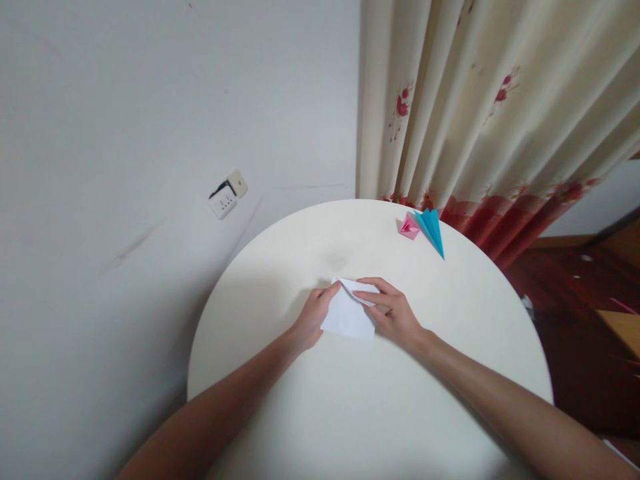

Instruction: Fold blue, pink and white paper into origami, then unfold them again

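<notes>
A sheet of white paper (347, 313) lies partly folded on the round cream table (350, 400). My left hand (313, 320) pinches its upper left corner between thumb and fingers. From the right, my right hand (393, 310) presses its fingers on a folded flap of the same sheet. Both hands sit near the middle of the tabletop.
A pink folded paper figure (409, 227) and a blue one (431, 229) lie side by side at the table's far edge. Behind them hangs a cream curtain (490, 113) with red flowers. A wall socket (226, 197) is on the white wall to the left. Dark wood floor shows at right.
</notes>
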`<state>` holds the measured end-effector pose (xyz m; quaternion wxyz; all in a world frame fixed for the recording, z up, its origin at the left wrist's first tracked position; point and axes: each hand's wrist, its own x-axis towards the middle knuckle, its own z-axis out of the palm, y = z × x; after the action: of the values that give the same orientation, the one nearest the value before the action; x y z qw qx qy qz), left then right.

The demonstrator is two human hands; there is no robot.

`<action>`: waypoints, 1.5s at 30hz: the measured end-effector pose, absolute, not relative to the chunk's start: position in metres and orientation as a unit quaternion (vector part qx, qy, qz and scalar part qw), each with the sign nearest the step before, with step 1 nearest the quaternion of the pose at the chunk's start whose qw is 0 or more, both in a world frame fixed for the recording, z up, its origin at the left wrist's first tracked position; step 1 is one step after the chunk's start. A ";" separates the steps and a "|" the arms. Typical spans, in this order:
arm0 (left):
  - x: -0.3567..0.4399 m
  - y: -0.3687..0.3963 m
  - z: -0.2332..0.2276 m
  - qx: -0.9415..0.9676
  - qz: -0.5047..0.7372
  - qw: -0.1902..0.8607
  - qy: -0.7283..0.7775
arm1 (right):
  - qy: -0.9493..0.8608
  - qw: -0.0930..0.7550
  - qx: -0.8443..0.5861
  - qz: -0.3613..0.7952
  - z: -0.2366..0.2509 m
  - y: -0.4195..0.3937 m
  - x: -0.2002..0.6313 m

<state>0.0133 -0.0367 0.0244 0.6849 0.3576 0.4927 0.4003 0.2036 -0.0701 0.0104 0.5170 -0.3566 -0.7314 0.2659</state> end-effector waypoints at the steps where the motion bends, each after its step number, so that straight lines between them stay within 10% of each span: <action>1: 0.013 -0.036 0.025 0.355 0.404 0.686 0.491 | -0.739 0.512 -0.349 0.265 0.010 -0.070 0.204; 20: 0.008 -0.035 0.021 0.454 0.412 0.619 0.490 | -0.773 0.441 -0.341 0.303 0.029 -0.074 0.212; 30: 0.008 -0.035 0.016 0.517 0.418 0.557 0.498 | -0.448 0.483 -0.439 0.610 0.004 -0.063 0.193; 45: 0.014 -0.046 0.025 0.471 0.376 0.639 0.478 | -0.468 0.469 -0.478 0.578 0.000 -0.065 0.194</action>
<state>0.0137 -0.0464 0.0253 0.6391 0.4711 0.4781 0.3755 0.1939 -0.0655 0.0002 0.4686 -0.4775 -0.4678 0.5775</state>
